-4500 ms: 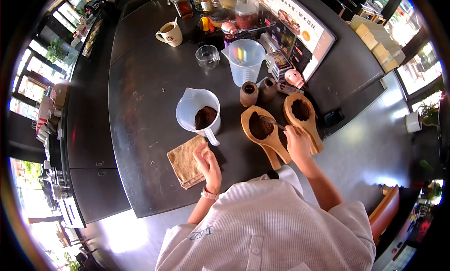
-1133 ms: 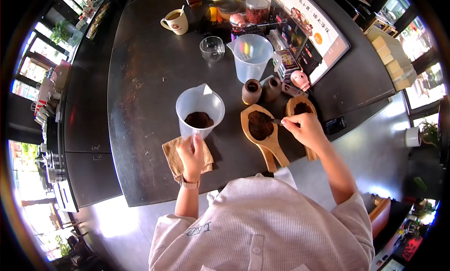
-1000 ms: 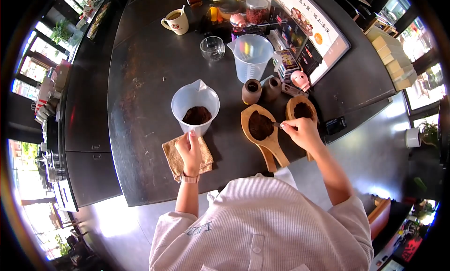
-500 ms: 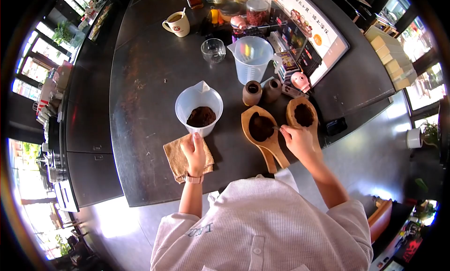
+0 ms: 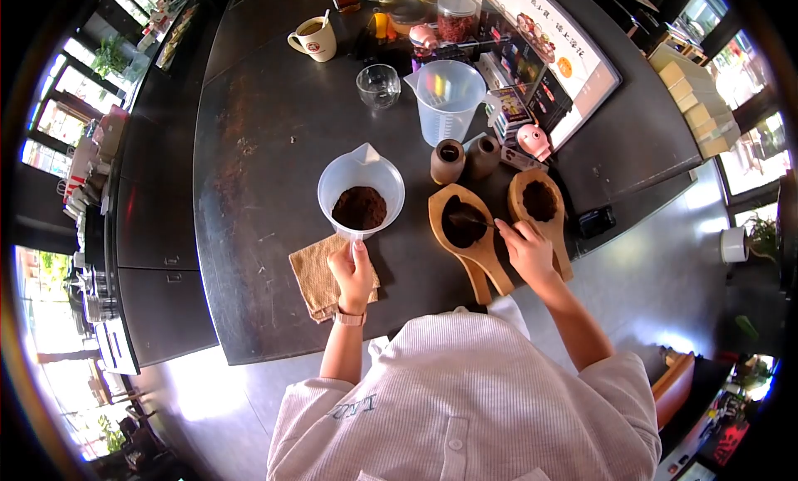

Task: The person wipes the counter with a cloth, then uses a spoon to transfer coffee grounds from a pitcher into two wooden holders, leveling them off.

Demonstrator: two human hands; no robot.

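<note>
My left hand (image 5: pixel 353 271) is closed round the handle of a translucent plastic jug (image 5: pixel 339 178) with dark brown powder (image 5: pixel 360 208) at its bottom. Partly under that hand lies a folded tan cloth (image 5: pixel 312 283). With closed fingers, my right hand (image 5: pixel 527 250) holds a thin spoon (image 5: pixel 480 222), its tip in the dark powder of a wooden scoop (image 5: pixel 442 236). Just right of it is a second wooden scoop (image 5: pixel 560 244) with dark contents. Two small brown bottles (image 5: pixel 448 163) stand behind the scoops.
A second clear jug (image 5: pixel 450 107), a small glass cup (image 5: pixel 378 88) and a cup with a drink (image 5: pixel 317 42) stand farther back on the dark table (image 5: pixel 258 207). At the back right are a framed menu board (image 5: pixel 573 74), a pink pig figure (image 5: pixel 533 142) and a jar (image 5: pixel 456 19).
My left hand and the jug have shifted slightly right. My right hand has moved a little left and up, and the spoon lies deeper over the scoop's powder.
</note>
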